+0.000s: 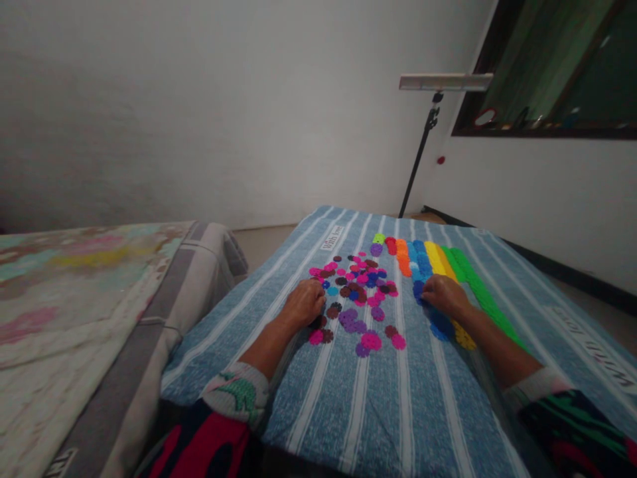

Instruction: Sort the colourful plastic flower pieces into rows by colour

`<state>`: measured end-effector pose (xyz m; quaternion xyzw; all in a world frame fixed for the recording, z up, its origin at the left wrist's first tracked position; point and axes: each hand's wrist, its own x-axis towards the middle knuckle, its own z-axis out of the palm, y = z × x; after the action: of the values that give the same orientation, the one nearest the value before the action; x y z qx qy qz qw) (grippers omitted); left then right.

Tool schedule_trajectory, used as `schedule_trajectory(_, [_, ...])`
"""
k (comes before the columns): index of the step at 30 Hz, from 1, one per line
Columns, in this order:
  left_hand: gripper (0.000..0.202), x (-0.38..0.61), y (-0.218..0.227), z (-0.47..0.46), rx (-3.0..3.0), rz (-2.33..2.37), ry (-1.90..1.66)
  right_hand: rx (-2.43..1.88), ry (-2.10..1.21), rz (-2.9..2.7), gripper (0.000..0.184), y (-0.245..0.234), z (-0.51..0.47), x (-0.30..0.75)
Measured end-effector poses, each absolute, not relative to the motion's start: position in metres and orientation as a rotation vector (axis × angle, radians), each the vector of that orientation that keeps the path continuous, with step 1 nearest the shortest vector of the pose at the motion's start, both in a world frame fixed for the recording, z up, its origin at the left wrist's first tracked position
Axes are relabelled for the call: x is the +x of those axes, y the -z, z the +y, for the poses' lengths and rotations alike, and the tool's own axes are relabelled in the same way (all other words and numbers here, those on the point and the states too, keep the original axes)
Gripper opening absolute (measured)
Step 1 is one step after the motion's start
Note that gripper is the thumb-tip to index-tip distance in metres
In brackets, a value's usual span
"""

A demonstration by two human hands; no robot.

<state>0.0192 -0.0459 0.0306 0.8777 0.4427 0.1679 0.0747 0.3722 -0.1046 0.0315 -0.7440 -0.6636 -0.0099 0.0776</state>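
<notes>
A loose scatter of small notched plastic discs (352, 323) in pink, purple, brown, black and blue lies on the striped blue cloth (348, 418). At the left edge of this scatter is my left hand (304, 302), fingers curled in; whatever they hold, if anything, is hidden. My right hand (445, 295) is closed at the blue row, its fingertips pinching at a dark blue disc (419, 290). Discs lie overlapped in colour rows: red (391, 245), orange (402, 255), blue, yellow (438, 255) and a long green row (490, 305). A lime disc (379, 238) lies at the far end.
On the left stands another surface with a patterned cover (89, 299), a gap separating it from the striped cloth. Behind the cloth, a black stand (421, 156) carries a light bar (445, 82). A dark-framed window (557, 66) is at the upper right.
</notes>
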Motion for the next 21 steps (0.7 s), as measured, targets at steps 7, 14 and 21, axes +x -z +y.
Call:
schedule_trajectory(7, [0.019, 0.031, -0.035, -0.058, 2.456, 1.243, -0.625, -1.684, -0.098, -2.213, 0.009, -0.029, -0.117, 0.298])
schedule_trajectory(14, [0.014, 0.044, -0.032, -0.073, 2.19, 0.933, -0.766, -1.366, -0.222, -2.099, 0.01, -0.014, -0.116, 0.229])
schedule_trajectory(21, [0.01, 0.054, -0.031, -0.082, 2.029, 0.893, -0.827, -1.338, -0.31, -2.031, 0.016, -0.016, -0.121, 0.228])
